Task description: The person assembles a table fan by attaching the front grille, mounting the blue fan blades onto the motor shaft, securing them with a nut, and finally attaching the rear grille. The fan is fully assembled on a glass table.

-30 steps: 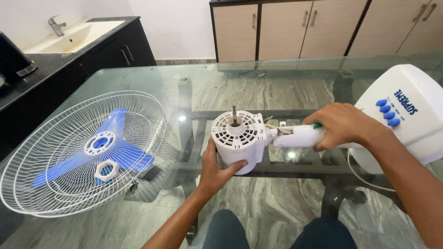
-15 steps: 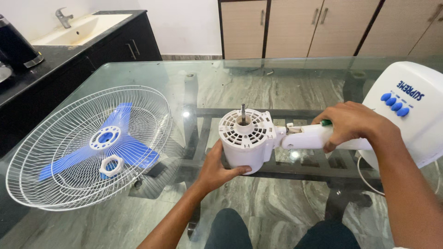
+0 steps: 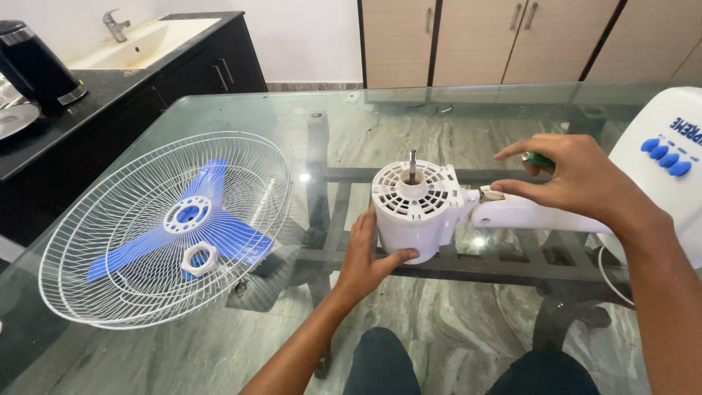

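A white fan motor housing (image 3: 417,212) with a metal shaft (image 3: 412,164) pointing up lies on the glass table (image 3: 248,344). My left hand (image 3: 369,256) grips the housing's near side. A white neck (image 3: 526,213) joins it to the white fan base (image 3: 676,132) with blue buttons (image 3: 665,157). My right hand (image 3: 578,179) hovers over the neck. It holds a small green-handled tool (image 3: 540,159), and its fingertips are at the wires by the joint.
A white wire grille (image 3: 110,241) lies at the left with a blue blade (image 3: 219,238) and a white plastic nut (image 3: 199,258) inside it. A black counter with a kettle (image 3: 36,66) and sink (image 3: 146,40) runs along the left. Cabinets (image 3: 475,40) stand behind.
My right hand has let go of the white neck and lifted, its fingers now spread toward the joint. The view has shifted left. My left hand stays on the housing.
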